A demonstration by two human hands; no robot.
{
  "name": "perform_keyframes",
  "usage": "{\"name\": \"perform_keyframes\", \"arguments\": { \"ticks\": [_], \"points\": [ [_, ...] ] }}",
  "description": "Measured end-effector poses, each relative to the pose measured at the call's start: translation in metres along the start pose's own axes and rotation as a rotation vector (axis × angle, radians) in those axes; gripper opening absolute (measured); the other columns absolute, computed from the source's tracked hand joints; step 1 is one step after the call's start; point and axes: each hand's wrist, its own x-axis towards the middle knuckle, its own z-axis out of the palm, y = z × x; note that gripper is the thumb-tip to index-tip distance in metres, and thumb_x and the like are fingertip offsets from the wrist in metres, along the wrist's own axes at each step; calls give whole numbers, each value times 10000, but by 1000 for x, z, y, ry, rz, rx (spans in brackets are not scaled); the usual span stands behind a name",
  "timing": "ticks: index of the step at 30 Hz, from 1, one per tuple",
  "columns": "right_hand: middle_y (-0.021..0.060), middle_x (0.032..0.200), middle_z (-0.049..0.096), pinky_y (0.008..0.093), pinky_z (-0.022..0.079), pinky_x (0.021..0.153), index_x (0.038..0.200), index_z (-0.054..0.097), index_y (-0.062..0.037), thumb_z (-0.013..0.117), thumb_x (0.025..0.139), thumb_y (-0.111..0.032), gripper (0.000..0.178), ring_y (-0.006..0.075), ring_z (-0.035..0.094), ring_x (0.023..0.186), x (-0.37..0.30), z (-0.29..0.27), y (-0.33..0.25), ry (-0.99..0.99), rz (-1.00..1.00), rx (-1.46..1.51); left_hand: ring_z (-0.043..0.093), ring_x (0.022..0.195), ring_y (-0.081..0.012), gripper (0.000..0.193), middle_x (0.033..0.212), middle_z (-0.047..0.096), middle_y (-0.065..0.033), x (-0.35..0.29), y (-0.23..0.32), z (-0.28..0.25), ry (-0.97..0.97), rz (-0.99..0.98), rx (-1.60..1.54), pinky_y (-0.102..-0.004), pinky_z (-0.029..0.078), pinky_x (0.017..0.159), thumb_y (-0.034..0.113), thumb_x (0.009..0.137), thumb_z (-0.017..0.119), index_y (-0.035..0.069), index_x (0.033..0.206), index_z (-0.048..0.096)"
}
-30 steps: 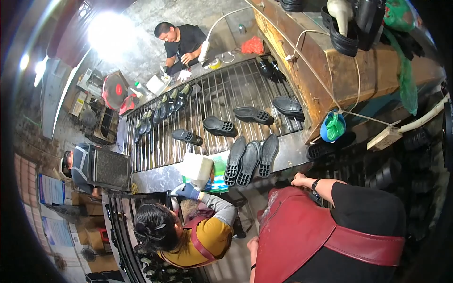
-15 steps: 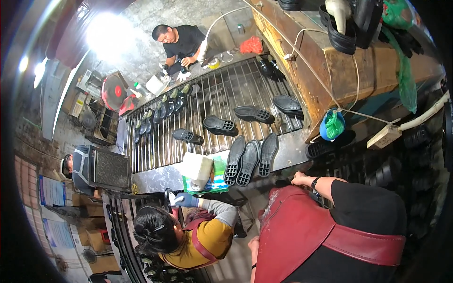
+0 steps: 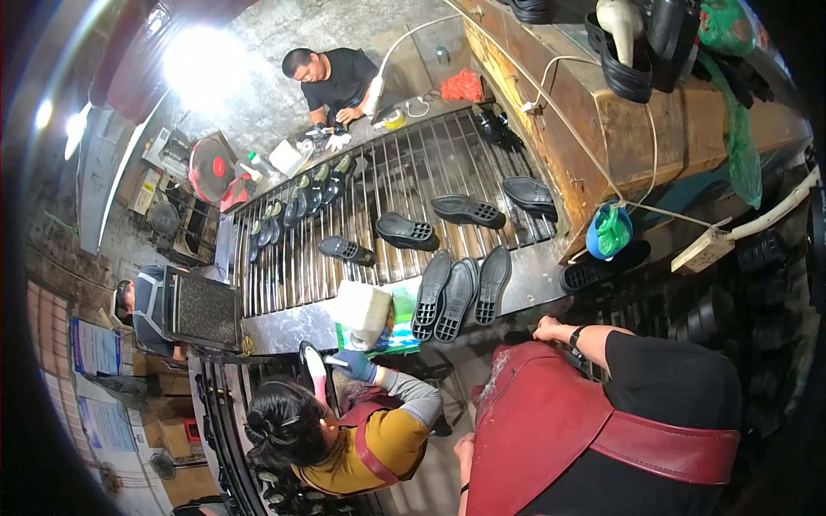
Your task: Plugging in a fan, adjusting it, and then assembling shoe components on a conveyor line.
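My right hand (image 3: 547, 328), with a black band on its wrist, is beside the top edge of my red apron (image 3: 551, 421). Its fingers are curled in, near a small dark shape that is too unclear to name. My left hand (image 3: 465, 449) shows only in part at the apron's left edge; most of its fingers are hidden. Beyond my right hand, black shoe soles (image 3: 456, 297) lie on the metal ledge of the rack. More soles (image 3: 407, 230) rest on the bars.
A co-worker in a yellow top (image 3: 370, 447) sits at left, a blue-gloved hand (image 3: 357, 365) near a dark shoe (image 3: 313, 370). A white jug (image 3: 361, 310) stands on the ledge. Another person (image 3: 335, 77) works behind the barred rack (image 3: 292, 284). A wooden cabinet (image 3: 594, 129) stands at right.
The co-worker's gloved hand has moved right, off the dark shoe, and the shoe's pink and white inside now shows. The view has shifted slightly. My hands look nearly the same.
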Motion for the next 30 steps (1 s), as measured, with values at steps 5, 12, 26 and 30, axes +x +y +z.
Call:
{"name": "perform_keyframes", "arguments": {
  "ticks": [5,12,26,30],
  "points": [
    [137,840,740,386,585,696,889,762,-42,790,738,-290,292,255,720,744,11,3,14,-26,52,50,658,776,-160,119,862,724,-92,9,19,16,169,-263,106,-302,527,714,-9,786,644,-66,853,725],
    [146,837,740,390,595,675,884,758,-24,774,756,-263,272,253,719,694,4,2,-4,-65,59,78,656,776,-160,99,855,719,-87,8,3,-3,15,79,27,-299,525,717,-29,783,645,-61,831,725],
    [139,805,734,395,601,639,894,749,-16,752,781,-242,252,249,720,674,8,5,3,-36,23,53,675,808,-183,149,899,733,-119,11,-12,-5,167,-120,-6,-304,539,750,-27,818,633,-74,917,734],
    [138,797,729,404,597,627,898,745,-15,749,783,-241,253,250,715,666,15,5,12,-46,46,57,670,802,-177,143,888,727,-124,-2,7,9,128,-70,-85,-298,537,739,-33,815,628,-79,909,726]
  ]
}}
